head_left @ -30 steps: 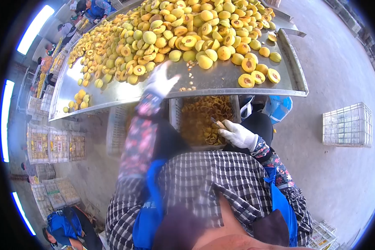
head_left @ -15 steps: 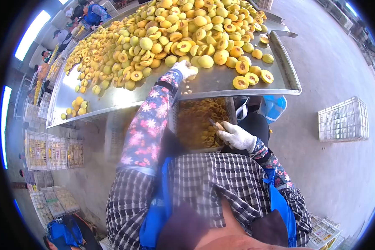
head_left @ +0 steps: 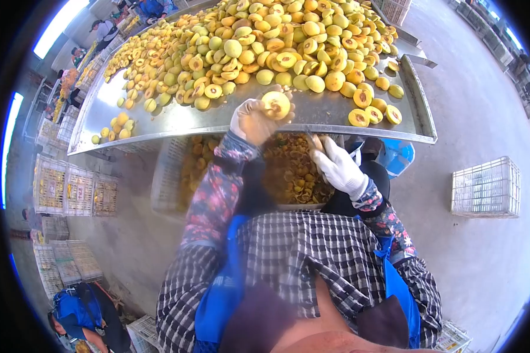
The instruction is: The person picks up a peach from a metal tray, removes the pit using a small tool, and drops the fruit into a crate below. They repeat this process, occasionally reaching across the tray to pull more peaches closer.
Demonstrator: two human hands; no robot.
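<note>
A: What's in the left hand (head_left: 250, 120)?
B: Its grip pinches a halved peach (head_left: 276, 105) at six o'clock on the worktop (head_left: 176, 126); the right hand (head_left: 337, 166) clenches a knife (head_left: 312, 138).
A: Risk?
B: The blade could slip off the fruit into the glove.

We note L hand (head_left: 254, 120) gloved, raised fwd, fingers curled tight in grip. L arm stretched out, elbow slightly bent, floral sleeve. R hand (head_left: 337, 166) gloved, lower, nearer torso, fingers clenched. We log hands apart, not touching.
</note>
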